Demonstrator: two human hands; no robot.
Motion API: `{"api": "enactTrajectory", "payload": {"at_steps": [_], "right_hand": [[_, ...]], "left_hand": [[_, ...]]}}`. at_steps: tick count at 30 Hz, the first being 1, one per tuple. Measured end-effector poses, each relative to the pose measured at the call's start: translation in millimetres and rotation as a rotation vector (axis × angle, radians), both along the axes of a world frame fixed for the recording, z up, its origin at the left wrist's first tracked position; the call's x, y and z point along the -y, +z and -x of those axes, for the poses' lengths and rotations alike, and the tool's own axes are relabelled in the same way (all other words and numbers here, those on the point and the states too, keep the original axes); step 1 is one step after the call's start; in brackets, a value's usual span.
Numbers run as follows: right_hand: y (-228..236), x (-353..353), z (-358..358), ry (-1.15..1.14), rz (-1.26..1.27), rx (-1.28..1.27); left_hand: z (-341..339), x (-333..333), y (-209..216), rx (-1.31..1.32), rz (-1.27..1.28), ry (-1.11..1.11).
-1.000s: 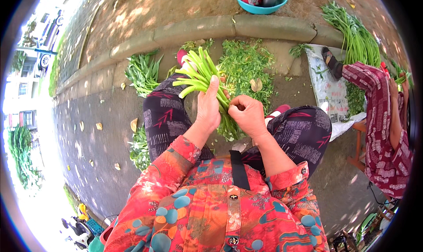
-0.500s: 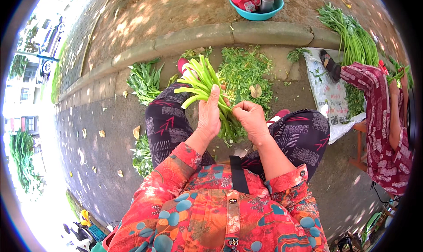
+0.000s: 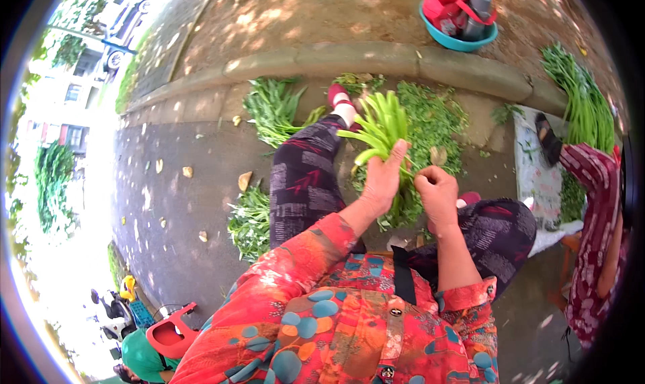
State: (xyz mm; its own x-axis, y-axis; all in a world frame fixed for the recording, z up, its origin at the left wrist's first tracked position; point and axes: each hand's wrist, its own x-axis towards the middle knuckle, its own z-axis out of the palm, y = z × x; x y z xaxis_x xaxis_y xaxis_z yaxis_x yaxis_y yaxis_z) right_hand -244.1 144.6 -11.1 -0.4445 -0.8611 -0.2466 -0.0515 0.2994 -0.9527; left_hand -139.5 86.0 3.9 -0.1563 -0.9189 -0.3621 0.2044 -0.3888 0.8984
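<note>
My left hand [image 3: 383,181] is wrapped round a bunch of green leafy vegetable stems [image 3: 385,125], thumb up along its near side. The pale cut ends fan out away from me, and the leaves hang down behind the hand between my knees. Close to the right of the bunch is my right hand [image 3: 438,192], thumb and fingers pinched together at the leafy part. Whatever sits between those fingertips is too small or hidden to make out. Below both hands, a wide pile of loose picked leaves [image 3: 433,118] covers the ground.
Bundles of leafy greens lie to my left, one by my foot [image 3: 272,112] and one by my knee [image 3: 250,224]. Beyond the stone kerb [image 3: 376,59] stands a blue basin [image 3: 463,43] with a red bag and a grey bottle. Another person [image 3: 594,202] sits right, beside long greens [image 3: 581,98].
The view has swung left, so the scene sits further right in it. A person in green shows at lower left. Both hands keep nearly the same hold at the bunch.
</note>
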Motion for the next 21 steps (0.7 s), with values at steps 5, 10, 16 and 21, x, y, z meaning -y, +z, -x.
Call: {"api": "enactTrajectory", "payload": {"at_steps": [5, 10, 16, 21], "right_hand": [[-15, 3, 9, -0.173, 0.011, 0.150], [-2, 1, 17, -0.155, -0.006, 0.074], [10, 1, 7, -0.003, 0.249, -0.132], [12, 2, 2, 0.050, 0.292, -0.161]], "left_hand": [[-13, 6, -2, -0.078, -0.023, -0.054], [-10, 4, 0, -0.099, -0.021, -0.069], [-10, 2, 0, -0.095, -0.008, -0.114], [-10, 1, 4, -0.050, 0.008, -0.158]]}}
